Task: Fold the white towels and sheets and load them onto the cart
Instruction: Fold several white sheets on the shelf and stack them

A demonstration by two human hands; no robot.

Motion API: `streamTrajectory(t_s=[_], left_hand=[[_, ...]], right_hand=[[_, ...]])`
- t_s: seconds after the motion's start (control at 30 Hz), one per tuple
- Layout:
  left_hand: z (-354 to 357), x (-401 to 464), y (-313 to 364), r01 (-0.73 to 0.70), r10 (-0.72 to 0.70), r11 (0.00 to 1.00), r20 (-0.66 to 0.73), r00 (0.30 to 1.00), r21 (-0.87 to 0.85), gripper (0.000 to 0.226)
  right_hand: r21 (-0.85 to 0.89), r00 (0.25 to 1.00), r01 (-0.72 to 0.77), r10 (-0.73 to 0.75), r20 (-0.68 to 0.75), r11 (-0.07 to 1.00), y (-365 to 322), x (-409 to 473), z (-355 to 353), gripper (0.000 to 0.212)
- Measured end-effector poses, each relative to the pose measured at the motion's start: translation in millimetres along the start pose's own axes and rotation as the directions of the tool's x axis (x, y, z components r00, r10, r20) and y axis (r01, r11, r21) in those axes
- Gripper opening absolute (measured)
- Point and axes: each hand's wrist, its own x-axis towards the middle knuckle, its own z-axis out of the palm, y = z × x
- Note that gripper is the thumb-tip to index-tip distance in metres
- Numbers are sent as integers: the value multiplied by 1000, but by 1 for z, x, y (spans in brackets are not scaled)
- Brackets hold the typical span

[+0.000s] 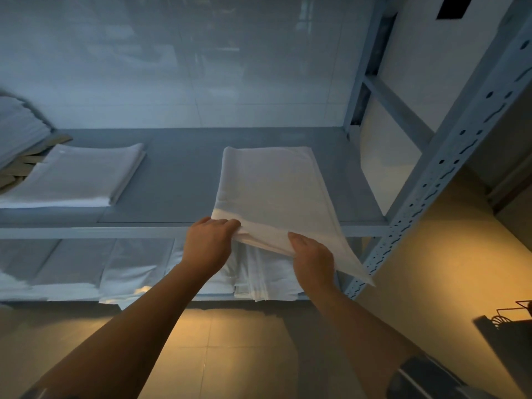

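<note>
Towel, white, folded flat, lies on the upper shelf at about 1 o'clock from the hands, near end hanging past the shelf's front edge. Left hand pinches the near left corner, fingers curled over the top layers. Right hand grips the near right edge, thumb on top and fingers under; the loose corner droops past it toward 4 o'clock. Both hands are clenched on the cloth, neither released.

Handling, judged: light, soft, no stiffness; the drooping corner shows it sags wherever unsupported. Layers look loose and could slide apart or unfold if pulled by one edge. Not fragile, not slippery. Best hold is both near corners at once, through all layers, or a flat palm under the stack.

Second folded stack sits at 10 o'clock on the same shelf, well apart. More white linen is on the lower shelf. Metal upright stands at 2 o'clock.
</note>
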Motion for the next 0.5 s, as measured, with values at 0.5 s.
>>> streamTrajectory(t_s=[0.5], left_hand=[[-2,-29,-7,28,-39,993,-88,995,-118,30]], right_hand=[[-201,1000,27,-27,2,979,63,-11,-56,40]])
